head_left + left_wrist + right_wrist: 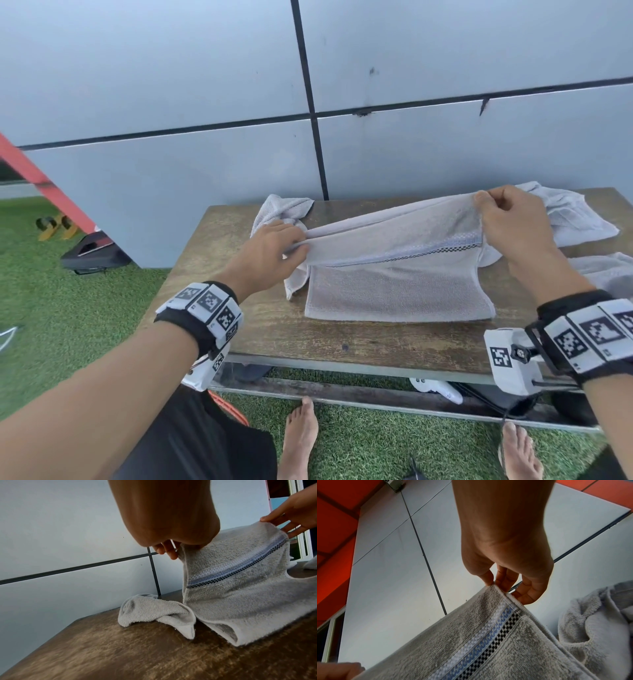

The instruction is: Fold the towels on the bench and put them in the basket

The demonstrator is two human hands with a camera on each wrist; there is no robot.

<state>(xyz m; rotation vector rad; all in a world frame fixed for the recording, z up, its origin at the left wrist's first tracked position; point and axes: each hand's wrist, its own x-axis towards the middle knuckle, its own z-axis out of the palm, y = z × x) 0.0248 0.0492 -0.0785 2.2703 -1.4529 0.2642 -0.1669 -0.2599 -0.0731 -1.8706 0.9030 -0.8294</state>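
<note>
While the left hand (274, 246) pinches one end of the gray towel (397, 274) and the right hand (510, 222) pinches the other, each grip clamped on its top edge, the lower part lies on the wooden counter (308, 332). More towels (575, 219) lie crumpled behind.

The near strip of the bench (342, 339) lies bare wood, and so does its left end, giving open room on those sides. The middle is covered by the striped towel (397, 274), raised along its far edge, with a crumpled towel (281, 209) just beyond it at far left and another towel (575, 219) bunched at far right. The wall (205, 192) rises directly behind the bench's far edge, closing that side.
</note>
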